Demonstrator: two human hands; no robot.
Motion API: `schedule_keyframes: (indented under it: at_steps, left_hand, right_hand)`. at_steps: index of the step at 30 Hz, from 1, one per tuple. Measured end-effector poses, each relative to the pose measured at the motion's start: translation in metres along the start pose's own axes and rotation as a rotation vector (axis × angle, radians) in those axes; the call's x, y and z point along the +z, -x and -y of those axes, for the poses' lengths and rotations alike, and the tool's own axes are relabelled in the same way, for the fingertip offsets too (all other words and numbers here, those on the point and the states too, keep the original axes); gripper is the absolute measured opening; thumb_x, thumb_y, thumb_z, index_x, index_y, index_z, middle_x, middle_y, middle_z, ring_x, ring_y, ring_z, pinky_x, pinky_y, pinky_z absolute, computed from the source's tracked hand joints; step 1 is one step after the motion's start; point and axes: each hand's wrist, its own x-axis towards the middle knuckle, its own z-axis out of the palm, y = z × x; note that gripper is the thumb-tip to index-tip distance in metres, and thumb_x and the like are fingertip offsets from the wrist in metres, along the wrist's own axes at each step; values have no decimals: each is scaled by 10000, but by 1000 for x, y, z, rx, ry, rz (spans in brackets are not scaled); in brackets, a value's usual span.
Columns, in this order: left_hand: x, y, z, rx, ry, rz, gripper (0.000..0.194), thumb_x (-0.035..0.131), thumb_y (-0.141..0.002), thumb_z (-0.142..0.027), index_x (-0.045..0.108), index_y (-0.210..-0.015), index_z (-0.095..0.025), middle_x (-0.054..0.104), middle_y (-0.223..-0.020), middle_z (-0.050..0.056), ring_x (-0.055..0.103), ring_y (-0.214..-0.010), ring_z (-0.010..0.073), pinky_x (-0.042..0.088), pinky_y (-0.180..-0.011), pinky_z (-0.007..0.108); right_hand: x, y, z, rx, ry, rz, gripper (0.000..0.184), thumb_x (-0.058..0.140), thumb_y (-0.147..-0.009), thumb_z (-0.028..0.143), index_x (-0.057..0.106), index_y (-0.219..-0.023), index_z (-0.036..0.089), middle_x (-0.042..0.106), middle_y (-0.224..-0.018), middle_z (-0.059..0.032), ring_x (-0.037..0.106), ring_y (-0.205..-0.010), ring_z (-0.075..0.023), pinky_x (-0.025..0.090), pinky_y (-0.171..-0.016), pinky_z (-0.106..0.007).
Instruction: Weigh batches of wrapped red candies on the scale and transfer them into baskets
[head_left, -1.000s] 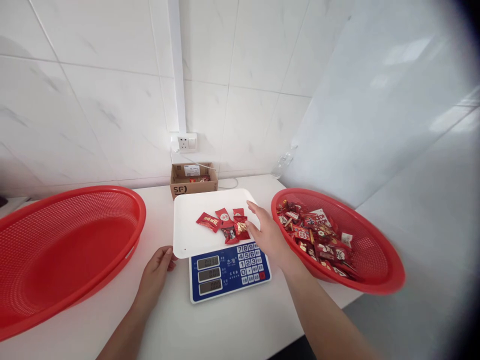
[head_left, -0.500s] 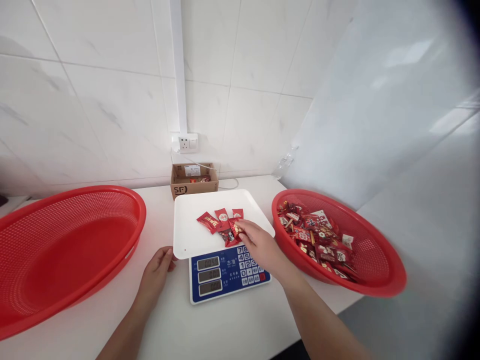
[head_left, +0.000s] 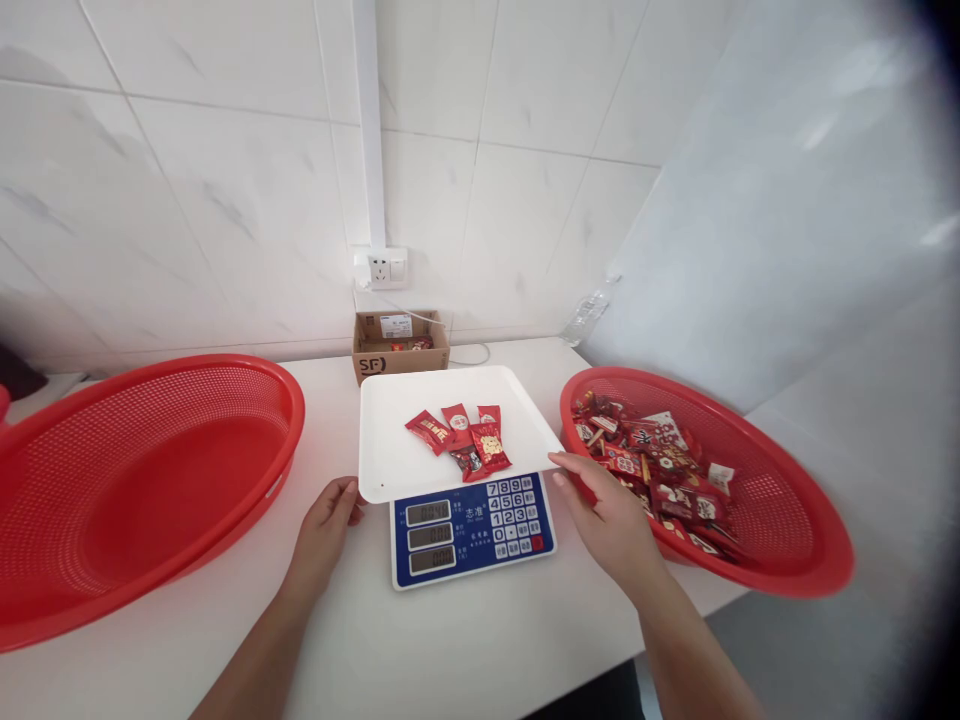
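A white weighing tray (head_left: pixel 390 440) sits on a scale with a blue keypad panel (head_left: pixel 472 525) and small grey displays. Several red-wrapped candies (head_left: pixel 489 447) lie in a loose cluster on the tray, one with a darker wrapper. My right hand (head_left: pixel 604 515) is at the tray's right front corner, its index fingertip at the rim, thumb and finger apart with nothing between them. Beside the left front corner, my left hand (head_left: pixel 326 525) has its fingers curled; the fingertips are partly hidden, and whether anything is inside cannot be seen.
To the right stands a red perforated basket (head_left: pixel 780 500) heaped with wrapped sweets. Another large red basket (head_left: pixel 172 480) is on the left. Behind the tray is a small cardboard box (head_left: pixel 401 362) with a few packets inside. A clear plastic bottle (head_left: pixel 589 317) leans near the wall.
My right hand has let go of a candy on the tray and drawn back right to the tray's corner. My left hand stays by the left corner. The view has shifted slightly.
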Motion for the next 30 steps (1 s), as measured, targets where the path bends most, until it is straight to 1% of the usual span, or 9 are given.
schedule_keyframes:
  at_steps: [7, 12, 17, 20, 24, 27, 30]
  left_hand:
    - [0, 1, 1, 2, -4, 3, 328, 442, -778, -492, 575, -922, -229, 591, -753, -2, 529, -691, 147, 447, -676, 267]
    - [-1, 0, 2, 1, -3, 6, 319, 442, -785, -490, 575, -925, -235, 593, -752, -10, 538, -691, 139, 444, -667, 251]
    - [0, 0, 1, 7, -16, -3, 331, 442, -780, -502, 577, -916, -232, 590, -740, -10, 541, -682, 144, 448, -668, 261]
    - [0, 0, 2, 9, -28, -4, 336, 440, -778, -510, 577, -920, -237, 585, -729, -12, 541, -686, 147, 451, -681, 268]
    - [-1, 0, 1, 18, -35, -11, 364, 445, -770, -518, 581, -946, -230, 590, -722, -2, 549, -681, 160, 459, -684, 287]
    - [-1, 1, -1, 16, -35, -15, 368, 451, -761, -520, 582, -940, -227, 591, -722, -2, 547, -677, 161, 459, -678, 286]
    - [-1, 1, -3, 6, -35, -10, 355, 450, -760, -518, 577, -934, -236, 588, -728, -11, 544, -684, 157, 455, -684, 279]
  right_hand:
    - [-7, 7, -4, 35, 7, 10, 278, 440, -843, 363, 609, -1013, 222, 657, -1048, -60, 597, -988, -214, 470, -865, -383]
    - [-4, 8, -2, 28, -5, 29, 261, 442, -846, 349, 613, -1002, 231, 664, -1032, -55, 606, -970, -217, 484, -842, -381]
    - [2, 9, -5, 17, -32, 62, 276, 445, -850, 355, 614, -1026, 227, 660, -1027, -62, 607, -963, -216, 499, -827, -381]
    - [6, 10, -2, -90, -29, 96, 261, 457, -852, 342, 629, -1021, 242, 645, -1057, -63, 578, -1018, -221, 476, -872, -401]
    - [16, 9, 13, -276, 63, 191, 258, 480, -849, 328, 636, -1047, 270, 602, -1156, -57, 472, -1161, -246, 401, -955, -457]
    - [25, 7, 28, -337, 143, 251, 297, 459, -862, 350, 608, -1108, 274, 543, -1248, -56, 391, -1228, -264, 324, -996, -508]
    - [34, 4, 40, -351, 179, 285, 321, 430, -876, 363, 579, -1145, 272, 536, -1252, -59, 368, -1237, -266, 249, -1017, -544]
